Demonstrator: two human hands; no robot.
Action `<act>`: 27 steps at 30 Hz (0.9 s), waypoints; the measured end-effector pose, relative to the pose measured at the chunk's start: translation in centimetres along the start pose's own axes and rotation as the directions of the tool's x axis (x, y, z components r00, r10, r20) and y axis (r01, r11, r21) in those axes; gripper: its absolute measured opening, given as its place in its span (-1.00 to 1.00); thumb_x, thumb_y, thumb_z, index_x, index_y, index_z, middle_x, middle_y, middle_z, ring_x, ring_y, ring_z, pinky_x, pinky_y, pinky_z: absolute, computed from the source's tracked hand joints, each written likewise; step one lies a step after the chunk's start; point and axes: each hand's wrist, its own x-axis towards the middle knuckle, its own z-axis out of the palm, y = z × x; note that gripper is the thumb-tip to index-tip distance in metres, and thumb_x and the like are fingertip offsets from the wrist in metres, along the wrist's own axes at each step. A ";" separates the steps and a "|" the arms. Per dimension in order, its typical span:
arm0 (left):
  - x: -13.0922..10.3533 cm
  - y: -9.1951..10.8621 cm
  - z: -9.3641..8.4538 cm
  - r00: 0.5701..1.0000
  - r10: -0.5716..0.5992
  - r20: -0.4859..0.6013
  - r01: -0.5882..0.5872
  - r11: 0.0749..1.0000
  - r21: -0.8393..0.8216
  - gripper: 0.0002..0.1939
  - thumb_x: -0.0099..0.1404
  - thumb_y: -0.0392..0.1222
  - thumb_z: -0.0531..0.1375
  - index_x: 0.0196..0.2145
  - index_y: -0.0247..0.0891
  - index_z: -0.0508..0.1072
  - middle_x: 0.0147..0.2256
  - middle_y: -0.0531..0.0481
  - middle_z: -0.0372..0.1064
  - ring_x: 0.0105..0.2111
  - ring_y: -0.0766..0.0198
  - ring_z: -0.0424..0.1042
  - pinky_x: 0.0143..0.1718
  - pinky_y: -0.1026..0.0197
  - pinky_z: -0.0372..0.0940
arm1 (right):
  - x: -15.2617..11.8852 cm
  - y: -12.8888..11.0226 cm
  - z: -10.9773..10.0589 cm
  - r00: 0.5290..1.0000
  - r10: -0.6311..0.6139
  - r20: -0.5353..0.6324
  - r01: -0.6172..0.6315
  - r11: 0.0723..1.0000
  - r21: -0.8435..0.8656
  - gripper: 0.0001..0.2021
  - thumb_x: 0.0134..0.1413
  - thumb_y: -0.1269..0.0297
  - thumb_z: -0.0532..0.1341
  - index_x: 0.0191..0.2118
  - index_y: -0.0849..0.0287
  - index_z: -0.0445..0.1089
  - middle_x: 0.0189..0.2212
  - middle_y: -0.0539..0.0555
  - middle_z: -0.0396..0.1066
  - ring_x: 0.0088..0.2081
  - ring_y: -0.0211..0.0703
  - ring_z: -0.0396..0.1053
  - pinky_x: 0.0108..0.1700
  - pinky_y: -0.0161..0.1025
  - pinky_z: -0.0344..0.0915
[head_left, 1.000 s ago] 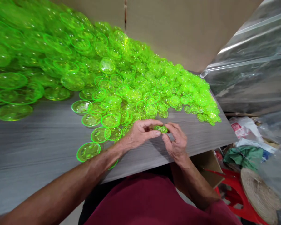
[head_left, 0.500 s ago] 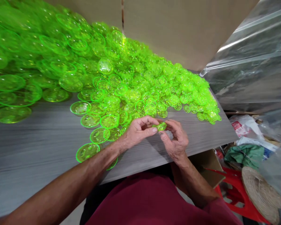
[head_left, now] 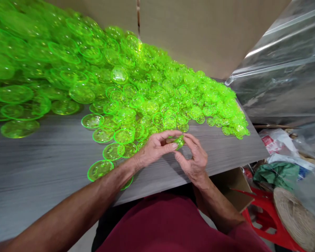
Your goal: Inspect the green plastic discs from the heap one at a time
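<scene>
A small clear green plastic disc (head_left: 179,141) is held over the table's near side, in front of the pile. My left hand (head_left: 153,148) pinches it between thumb and fingers from the left. From the right, my right hand (head_left: 194,159) has its fingertips against the disc's edge, while its thumb sits lower, slightly off the disc. The fingers partly cover the disc, so its details are hard to make out. Behind both hands spreads a large pile of similar clear green domed discs (head_left: 149,105), and a few (head_left: 101,169) lie beside my left forearm.
The pile rests on a grey wood-grain table (head_left: 49,154), against a brown board (head_left: 199,38). Clear plastic sheeting (head_left: 283,80) hangs at the right. Below the table's right end are a red stool (head_left: 267,213), a woven round mat (head_left: 294,213), a cardboard box (head_left: 236,185) and crumpled bags (head_left: 277,175).
The disc has turned from nearly flat to a steeper tilt between my fingers. My right thumb has drawn down and left, and the right hand has shifted slightly left.
</scene>
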 end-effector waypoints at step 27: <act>0.3 -1.0 0.1 0.938 0.342 0.063 -0.339 0.861 0.380 -0.61 0.36 -0.11 0.27 0.12 -0.15 0.56 0.10 -0.16 0.54 0.09 0.07 0.51 0.18 -0.06 0.40 | -0.6 0.9 0.7 0.998 -0.018 -0.054 0.017 1.000 -0.019 -0.58 0.24 0.35 0.32 0.19 0.05 0.36 0.02 0.22 0.53 -0.01 0.01 0.56 -0.03 0.03 0.59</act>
